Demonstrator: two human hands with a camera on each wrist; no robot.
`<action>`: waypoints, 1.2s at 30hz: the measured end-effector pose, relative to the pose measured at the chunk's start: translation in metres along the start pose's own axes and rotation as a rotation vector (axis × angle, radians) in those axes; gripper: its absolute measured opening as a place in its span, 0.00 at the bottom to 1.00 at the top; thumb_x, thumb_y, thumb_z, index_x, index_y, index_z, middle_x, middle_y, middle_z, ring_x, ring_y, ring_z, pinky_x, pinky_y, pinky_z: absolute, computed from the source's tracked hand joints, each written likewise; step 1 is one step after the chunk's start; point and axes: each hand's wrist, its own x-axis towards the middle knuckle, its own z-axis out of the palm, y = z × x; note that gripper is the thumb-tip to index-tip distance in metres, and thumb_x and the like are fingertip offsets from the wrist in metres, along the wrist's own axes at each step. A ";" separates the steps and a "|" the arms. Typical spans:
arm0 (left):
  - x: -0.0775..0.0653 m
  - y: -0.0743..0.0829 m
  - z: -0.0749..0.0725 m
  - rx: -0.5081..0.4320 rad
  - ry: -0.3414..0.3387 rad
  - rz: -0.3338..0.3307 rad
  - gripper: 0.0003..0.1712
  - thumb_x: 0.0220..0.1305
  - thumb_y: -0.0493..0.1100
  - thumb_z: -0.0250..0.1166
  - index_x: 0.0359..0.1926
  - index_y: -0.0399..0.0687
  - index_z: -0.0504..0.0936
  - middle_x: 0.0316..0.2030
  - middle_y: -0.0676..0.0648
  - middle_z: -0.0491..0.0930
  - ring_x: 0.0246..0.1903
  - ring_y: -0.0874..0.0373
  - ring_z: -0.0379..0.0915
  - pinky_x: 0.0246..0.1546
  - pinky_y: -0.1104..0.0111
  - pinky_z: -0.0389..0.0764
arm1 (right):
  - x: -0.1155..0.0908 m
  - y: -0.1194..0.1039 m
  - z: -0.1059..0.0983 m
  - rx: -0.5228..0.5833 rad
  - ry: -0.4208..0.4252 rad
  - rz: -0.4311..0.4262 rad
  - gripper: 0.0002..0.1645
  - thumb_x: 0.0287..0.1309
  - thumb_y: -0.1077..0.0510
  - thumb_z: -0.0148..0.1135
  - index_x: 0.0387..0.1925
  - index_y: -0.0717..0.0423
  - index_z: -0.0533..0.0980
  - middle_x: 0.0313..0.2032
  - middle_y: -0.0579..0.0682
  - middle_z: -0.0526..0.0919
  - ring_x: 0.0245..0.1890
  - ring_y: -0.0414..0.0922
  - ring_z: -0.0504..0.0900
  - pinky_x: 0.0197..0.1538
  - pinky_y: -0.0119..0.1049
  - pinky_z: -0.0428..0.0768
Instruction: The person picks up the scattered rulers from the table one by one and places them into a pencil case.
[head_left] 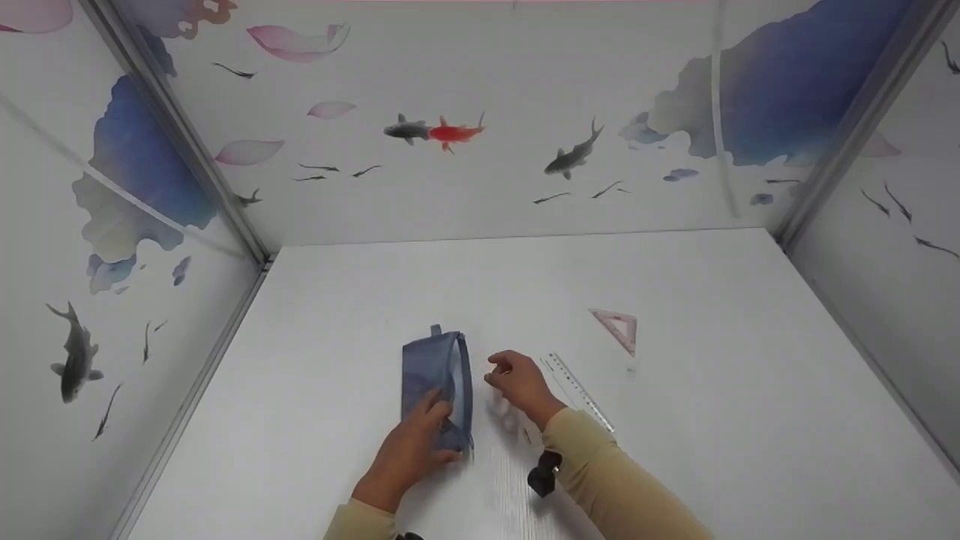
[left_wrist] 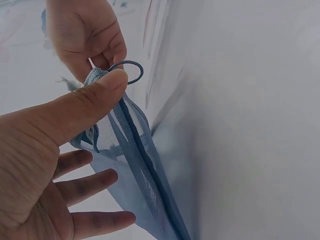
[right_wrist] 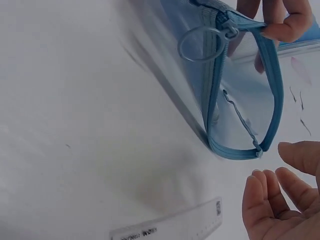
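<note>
A blue mesh zipper pouch (head_left: 424, 364) lies on the white table, its zipper drawn apart so that the mouth gapes toward the right. My left hand (head_left: 409, 450) pinches the pouch's near end between thumb and fingers. A ring-shaped zipper pull (right_wrist: 200, 44) hangs beside that grip, and the left thumb (left_wrist: 112, 82) overlaps it in the left wrist view. Just right of the pouch mouth is my right hand (head_left: 521, 382), fingers loosely bent, thumb and fingertips apart. Nothing shows between them in the right wrist view.
A clear ruler (head_left: 581, 394) lies on the table, partly behind the right forearm. Farther back is a pinkish set square (head_left: 634, 330). White panels printed with fish and petals enclose the table (head_left: 315, 315) at the back and both sides.
</note>
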 end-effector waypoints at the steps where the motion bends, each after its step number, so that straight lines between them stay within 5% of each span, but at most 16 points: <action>1: 0.000 0.000 0.000 0.001 0.001 -0.001 0.33 0.44 0.45 0.79 0.50 0.47 0.71 0.65 0.32 0.63 0.54 0.37 0.74 0.43 0.51 0.80 | 0.000 -0.001 -0.002 -0.008 0.005 -0.004 0.21 0.58 0.63 0.63 0.53 0.67 0.74 0.36 0.51 0.79 0.34 0.43 0.76 0.37 0.36 0.79; 10: 0.002 0.000 0.001 -0.011 0.002 -0.021 0.34 0.43 0.44 0.79 0.51 0.47 0.72 0.66 0.33 0.63 0.55 0.38 0.73 0.44 0.51 0.80 | -0.002 -0.010 -0.023 -0.060 0.033 -0.054 0.20 0.61 0.61 0.62 0.53 0.64 0.74 0.40 0.55 0.79 0.45 0.52 0.78 0.45 0.45 0.79; 36: 0.000 0.002 0.001 0.000 -0.003 -0.052 0.35 0.42 0.44 0.79 0.51 0.48 0.72 0.65 0.33 0.64 0.57 0.37 0.71 0.48 0.49 0.79 | -0.008 -0.002 -0.066 -0.244 0.107 -0.158 0.23 0.60 0.61 0.64 0.56 0.62 0.73 0.46 0.58 0.79 0.48 0.53 0.78 0.52 0.50 0.77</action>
